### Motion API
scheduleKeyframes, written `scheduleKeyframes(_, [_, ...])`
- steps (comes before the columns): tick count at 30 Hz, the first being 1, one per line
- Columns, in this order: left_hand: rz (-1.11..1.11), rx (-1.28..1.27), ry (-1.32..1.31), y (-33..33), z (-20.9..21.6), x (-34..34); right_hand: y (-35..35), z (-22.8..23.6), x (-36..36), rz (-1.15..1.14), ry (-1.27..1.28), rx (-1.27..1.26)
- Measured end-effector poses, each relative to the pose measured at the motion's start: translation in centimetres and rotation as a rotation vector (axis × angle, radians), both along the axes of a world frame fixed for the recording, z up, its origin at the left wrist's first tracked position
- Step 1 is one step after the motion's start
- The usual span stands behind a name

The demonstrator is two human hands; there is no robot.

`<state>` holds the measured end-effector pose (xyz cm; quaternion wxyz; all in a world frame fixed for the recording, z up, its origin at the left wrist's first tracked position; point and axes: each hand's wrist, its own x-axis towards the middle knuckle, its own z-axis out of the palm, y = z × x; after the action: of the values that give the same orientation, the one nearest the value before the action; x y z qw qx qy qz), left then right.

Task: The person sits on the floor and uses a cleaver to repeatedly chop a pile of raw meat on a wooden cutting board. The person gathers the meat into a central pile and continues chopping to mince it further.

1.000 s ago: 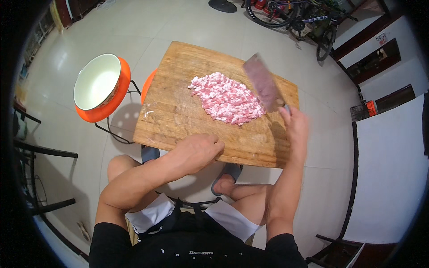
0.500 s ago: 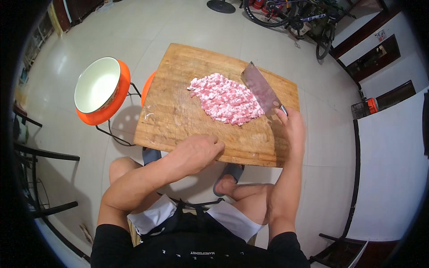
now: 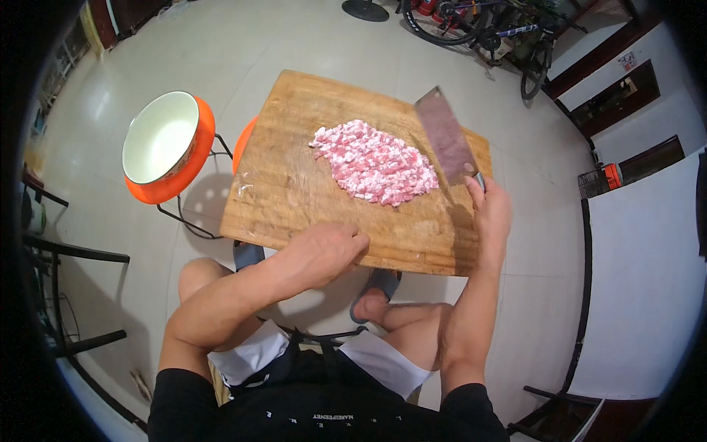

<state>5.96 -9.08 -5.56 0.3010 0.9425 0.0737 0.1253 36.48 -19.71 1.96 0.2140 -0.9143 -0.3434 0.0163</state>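
Note:
A mound of chopped pink-and-white meat lies in the middle of a thick wooden cutting board. My right hand is closed round the handle of a cleaver. Its broad blade is raised over the board's right side, just right of the meat and apart from it. At the board's near edge, my left hand rests with its fingers curled against the wood; its fingertips are partly hidden.
Left of the board, a white bowl stands on an orange round stool with dark metal legs. Part of another orange seat shows beneath the board. A bicycle is at the back right; black chair legs jut in at far left.
The cleaver has lifted off the meat's right edge and moved up and to the right with my right hand. My left hand stays in place.

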Motion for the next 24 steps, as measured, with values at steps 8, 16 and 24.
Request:
scheduleKeyframes(8, [0.007, 0.023, -0.001, -0.1, 0.6, 0.2, -0.5, -1.6, 0.8, 0.016, -0.103, -0.105])
scheduleKeyframes(16, [0.013, 0.021, 0.03, -0.2, 0.7, 0.3, -0.4, -2.6, 1.2, 0.026, -0.158, -0.09])
scheduleKeyframes(24, [0.014, 0.019, 0.041, -0.2, 0.4, 0.0, -0.2, 0.6, -2.3, -0.041, -0.029, -0.006])
